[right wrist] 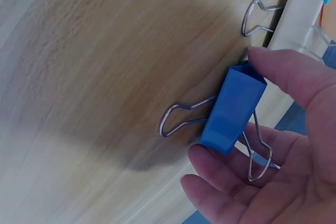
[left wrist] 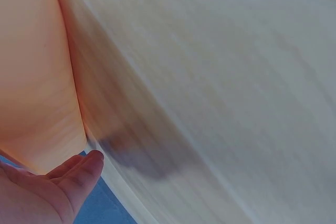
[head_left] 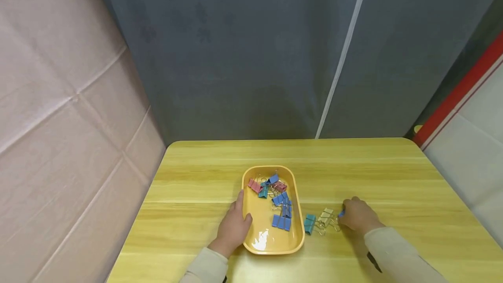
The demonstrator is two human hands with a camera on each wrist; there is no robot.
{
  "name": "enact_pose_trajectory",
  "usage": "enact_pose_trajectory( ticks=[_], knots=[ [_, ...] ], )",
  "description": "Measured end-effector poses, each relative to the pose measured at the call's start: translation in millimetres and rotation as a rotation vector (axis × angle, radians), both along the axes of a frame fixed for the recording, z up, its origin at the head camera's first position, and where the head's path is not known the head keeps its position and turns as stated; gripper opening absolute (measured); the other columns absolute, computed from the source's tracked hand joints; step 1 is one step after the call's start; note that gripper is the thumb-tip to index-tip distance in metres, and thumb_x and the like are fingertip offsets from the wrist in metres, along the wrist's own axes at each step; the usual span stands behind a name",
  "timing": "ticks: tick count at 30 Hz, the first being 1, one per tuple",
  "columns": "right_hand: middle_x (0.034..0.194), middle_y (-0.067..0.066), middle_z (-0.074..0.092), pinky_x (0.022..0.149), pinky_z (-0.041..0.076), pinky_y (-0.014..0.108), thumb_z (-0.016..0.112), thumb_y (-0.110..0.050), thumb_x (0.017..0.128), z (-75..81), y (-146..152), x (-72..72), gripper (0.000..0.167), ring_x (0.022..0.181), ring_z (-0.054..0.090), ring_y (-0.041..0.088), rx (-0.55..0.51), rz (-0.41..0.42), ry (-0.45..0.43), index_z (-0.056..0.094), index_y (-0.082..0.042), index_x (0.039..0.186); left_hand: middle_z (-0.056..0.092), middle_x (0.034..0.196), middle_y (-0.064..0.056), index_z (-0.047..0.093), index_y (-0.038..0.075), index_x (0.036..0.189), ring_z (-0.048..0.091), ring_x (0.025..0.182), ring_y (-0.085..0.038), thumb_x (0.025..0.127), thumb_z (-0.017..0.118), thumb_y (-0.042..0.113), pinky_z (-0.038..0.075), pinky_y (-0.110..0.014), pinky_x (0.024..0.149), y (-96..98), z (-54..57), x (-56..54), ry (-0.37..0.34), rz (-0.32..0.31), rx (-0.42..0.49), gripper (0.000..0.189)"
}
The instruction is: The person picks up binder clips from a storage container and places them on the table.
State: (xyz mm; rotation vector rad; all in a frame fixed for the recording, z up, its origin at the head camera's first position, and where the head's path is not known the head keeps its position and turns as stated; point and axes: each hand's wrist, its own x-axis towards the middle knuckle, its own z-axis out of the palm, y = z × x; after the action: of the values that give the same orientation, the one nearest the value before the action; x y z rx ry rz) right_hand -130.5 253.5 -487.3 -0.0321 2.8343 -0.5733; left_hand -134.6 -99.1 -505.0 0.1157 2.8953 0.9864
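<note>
Right of the yellow tray [head_left: 256, 218], the right hand [head_left: 358, 215] pinches a blue binder clip [right wrist: 233, 109]; the left hand [head_left: 233, 229], fingers straight, touches the tray's left side.

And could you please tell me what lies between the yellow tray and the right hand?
In the head view, a teal clip and a pale yellow clip lie between the yellow tray and the right hand.
</note>
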Motion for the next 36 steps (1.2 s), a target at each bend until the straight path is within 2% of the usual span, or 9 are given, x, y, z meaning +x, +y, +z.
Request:
enact_pose_trajectory(
  ticks=[7,15,22,30,36],
  knots=[
    [0.099,0.023,0.056,0.076,0.053,0.053,0.071,-0.019,0.082,-2.3,6.5,-1.8,0.049,0.086,0.059,0.034,-0.014,0.024,-0.004,0.056,0.015,0.114,0.045,0.139,-0.028,0.022,0.008,0.153,0.057,0.112,-0.044,0.094,0.055,0.023,0.048,-0.055,0.089,0.3,-0.7,-0.3,-0.011,0.004,0.004,0.07],
    [0.106,0.028,0.056,0.083,0.05,0.058,0.072,-0.022,0.083,-0.4,11.5,-3.9,0.058,0.091,0.059,0.038,-0.034,0.015,-0.032,0.052,0.015,0.122,0.046,0.138,-0.028,0.022,0.008,0.153,0.057,0.112,-0.043,0.093,0.055,0.023,0.049,-0.056,0.087,0.4,-0.6,-0.6,-0.015,0.008,0.009,0.07],
    [0.118,0.041,0.049,0.087,0.045,0.063,0.07,-0.028,0.085,8.8,14.6,-4.4,0.07,0.101,0.056,0.051,-0.029,-0.018,-0.03,0.043,0.018,0.13,0.045,0.139,-0.027,0.022,0.008,0.153,0.057,0.112,-0.043,0.093,0.055,0.023,0.049,-0.056,0.087,0.1,-3.3,-1.4,-0.017,0.004,0.009,0.07],
    [0.128,0.044,0.041,0.089,0.042,0.066,0.067,-0.027,0.086,24.5,11.6,-1.6,0.068,0.113,0.043,0.06,-0.008,-0.032,0.096,0.043,0.016,0.133,0.045,0.139,-0.027,0.022,0.01,0.154,0.058,0.11,-0.043,0.094,0.055,0.024,0.05,-0.055,0.086,0.4,-3.9,-1.6,-0.019,0.009,0.006,0.07],
    [0.132,0.042,0.038,0.087,0.042,0.067,0.069,-0.028,0.086,33.4,3.4,0.5,0.071,0.114,0.041,0.06,-0.025,-0.032,0.158,0.04,0.012,0.137,0.045,0.139,-0.027,0.022,0.01,0.154,0.057,0.111,-0.043,0.093,0.055,0.024,0.049,-0.055,0.086,0.1,-4.7,-2.3,-0.022,0.009,0.006,0.07]
  ],
)
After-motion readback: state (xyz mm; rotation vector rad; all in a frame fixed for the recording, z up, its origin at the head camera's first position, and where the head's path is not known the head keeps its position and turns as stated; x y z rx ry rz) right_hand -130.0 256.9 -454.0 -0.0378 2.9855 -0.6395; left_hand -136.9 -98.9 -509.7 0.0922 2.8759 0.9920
